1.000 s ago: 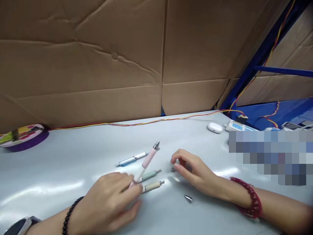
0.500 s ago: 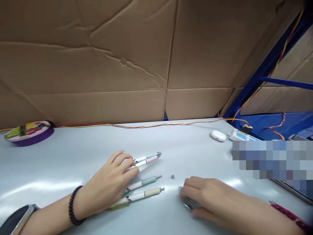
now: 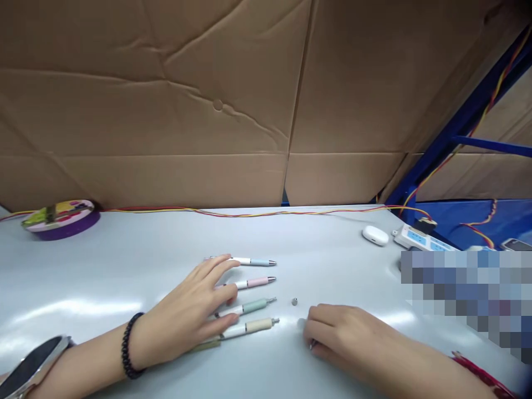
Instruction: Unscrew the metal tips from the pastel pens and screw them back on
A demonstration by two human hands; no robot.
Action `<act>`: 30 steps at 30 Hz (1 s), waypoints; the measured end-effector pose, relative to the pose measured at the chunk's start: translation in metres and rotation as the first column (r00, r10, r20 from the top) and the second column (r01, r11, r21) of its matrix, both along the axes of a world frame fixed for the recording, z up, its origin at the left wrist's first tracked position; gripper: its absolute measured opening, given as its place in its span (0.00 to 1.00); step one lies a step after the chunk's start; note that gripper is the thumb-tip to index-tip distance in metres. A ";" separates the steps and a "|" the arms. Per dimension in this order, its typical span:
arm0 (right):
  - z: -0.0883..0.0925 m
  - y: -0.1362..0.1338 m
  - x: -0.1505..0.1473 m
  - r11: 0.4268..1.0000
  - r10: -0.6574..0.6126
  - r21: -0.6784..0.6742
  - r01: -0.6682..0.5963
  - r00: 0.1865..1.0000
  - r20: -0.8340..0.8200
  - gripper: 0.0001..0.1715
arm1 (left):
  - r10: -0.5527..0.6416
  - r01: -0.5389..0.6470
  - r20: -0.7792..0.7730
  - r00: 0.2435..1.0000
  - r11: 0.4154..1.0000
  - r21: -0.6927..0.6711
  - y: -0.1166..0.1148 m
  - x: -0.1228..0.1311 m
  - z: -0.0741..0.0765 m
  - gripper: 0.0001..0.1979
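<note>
Four fingers and thumb spread, my left hand (image 3: pixel 193 310) lies over a row of click pens. From back to front they are a light-blue pen (image 3: pixel 261 262), a pink pen (image 3: pixel 258 281), a green pen (image 3: pixel 254 305) and a cream pen (image 3: pixel 257 326). The blue and pink pens end in silver cones; the green and cream ones show thin bare ends. A loose silver pen tip (image 3: pixel 294 301) sits right of them. My right hand (image 3: pixel 338 335) rests on the table, fingers curled around a small silver pen tip (image 3: pixel 312 344), mostly hidden.
A purple round box (image 3: pixel 68 227) stands at the back left. Red and yellow wires (image 3: pixel 233 214) run along the back edge below cardboard (image 3: pixel 199 183). To the right are a white earbud case (image 3: pixel 375 235), a power strip (image 3: pixel 419 239) and a blurred-out patch.
My left hand has spread its fingers, and the blue and pink pens now lie apart with the blue one farther back. My right fingers have curled closer around the silver piece. The view shifted slightly.
</note>
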State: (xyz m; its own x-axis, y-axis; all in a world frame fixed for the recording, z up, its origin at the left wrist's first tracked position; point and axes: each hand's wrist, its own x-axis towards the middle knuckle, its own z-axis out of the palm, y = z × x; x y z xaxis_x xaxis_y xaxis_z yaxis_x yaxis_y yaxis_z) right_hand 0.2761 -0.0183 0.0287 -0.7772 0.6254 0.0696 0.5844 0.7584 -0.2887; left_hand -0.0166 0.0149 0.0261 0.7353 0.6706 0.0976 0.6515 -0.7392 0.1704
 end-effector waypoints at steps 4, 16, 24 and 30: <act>0.005 0.003 -0.004 0.990 -0.078 -0.113 0.078 0.997 0.009 0.07 | -0.042 0.038 0.079 0.996 0.998 0.051 0.001 0.001 -0.001 0.05; 0.008 -0.001 -0.010 0.955 -0.294 -0.215 0.206 0.771 -0.564 0.06 | -0.121 0.193 0.338 0.934 0.963 -0.189 -0.026 0.005 -0.005 0.07; 0.006 -0.011 -0.015 0.947 -0.252 -0.321 -0.009 0.599 -0.760 0.05 | 0.068 0.029 0.176 0.982 0.868 -0.496 -0.044 0.005 -0.001 0.13; 0.003 -0.010 -0.020 0.977 -0.180 -0.214 0.023 0.636 -0.750 0.08 | 0.106 0.007 0.179 0.978 0.841 -0.541 -0.043 0.011 -0.001 0.16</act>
